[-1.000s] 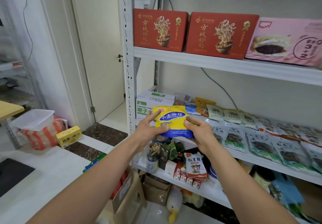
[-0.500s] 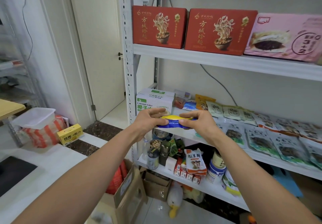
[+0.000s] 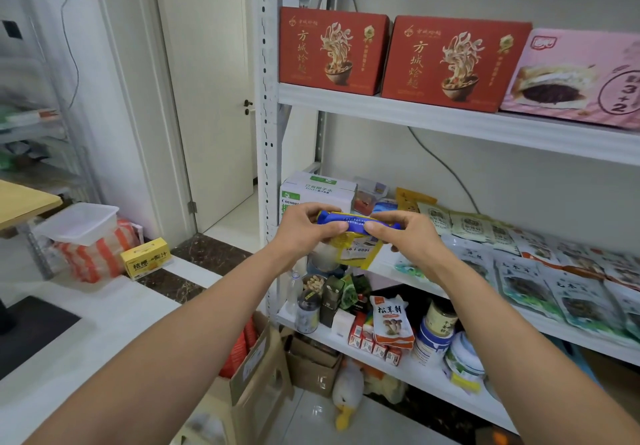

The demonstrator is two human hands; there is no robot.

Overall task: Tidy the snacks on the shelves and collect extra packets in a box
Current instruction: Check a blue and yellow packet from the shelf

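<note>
A yellow and blue snack packet [image 3: 353, 236] is held in front of the middle shelf [image 3: 391, 268], turned so its blue edge faces up and its back hangs down. My left hand [image 3: 304, 233] pinches its left end and my right hand [image 3: 408, 236] pinches its right end. Behind my hands a white coconut water carton [image 3: 317, 191] stands at the shelf's left end. Rows of flat green and white snack packets [image 3: 526, 271] lie along the shelf to the right. An open brown cardboard box [image 3: 263, 368] stands on the floor below my left forearm.
Two red noodle boxes [image 3: 391, 60] and a pink pastry box [image 3: 581, 77] fill the top shelf. Jars, cans and a mushroom packet [image 3: 391, 320] crowd the lower shelf. A toy duck [image 3: 346, 392] lies on the floor. A yellow box [image 3: 147, 257] and plastic tub [image 3: 79, 223] sit left.
The packet has been flipped over from its upright front face to hang upside down with its back showing. Both hands kept their hold and stayed in front of the middle shelf.
</note>
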